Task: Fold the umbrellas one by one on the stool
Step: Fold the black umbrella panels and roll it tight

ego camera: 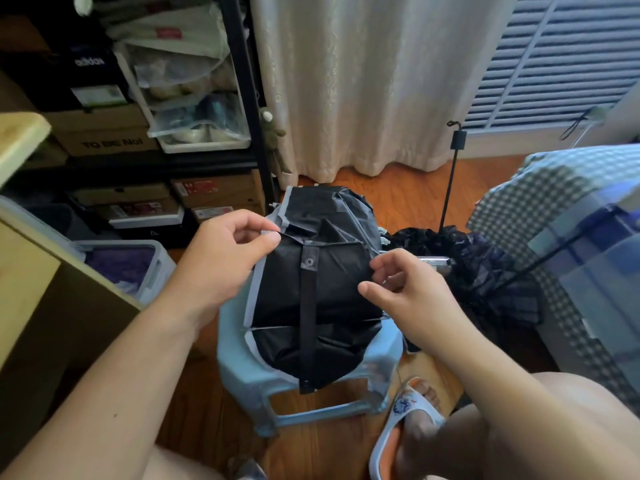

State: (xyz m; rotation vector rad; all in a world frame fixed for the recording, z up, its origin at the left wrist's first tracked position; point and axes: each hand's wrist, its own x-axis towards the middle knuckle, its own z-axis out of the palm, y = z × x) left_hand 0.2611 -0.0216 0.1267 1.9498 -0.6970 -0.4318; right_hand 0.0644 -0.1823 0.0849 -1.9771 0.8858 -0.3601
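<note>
— What's on the stool [242, 368]?

— A black umbrella [311, 299], its thin matte canopy gathered into soft, creased folds with a pale blue-grey trim along the left edge. It lies flat across the seat of the stool, a light blue moulded plastic one with rounded corners. A narrow black strap [307, 327] with a small round metal snap runs lengthwise down the middle of the fabric.

— And your hands?

— My left hand [221, 261] is at the upper left of the stool; thumb and fingers [266, 242] pinch the pale trimmed edge of the canopy. My right hand [405, 292] is at the stool's right side, its fingers curled in around a thin shiny rib at the fabric's edge; whether they truly clamp it I cannot tell.

— Anything else near the stool?

— Just to the right of it, on the glossy wooden floor [408, 202], a second black umbrella [485, 268] sits crumpled, its slim dark shaft rising straight up. Further right is a bed with a checked cover [540, 188]. Behind the stool hangs a cream, pleated curtain [363, 81].
</note>
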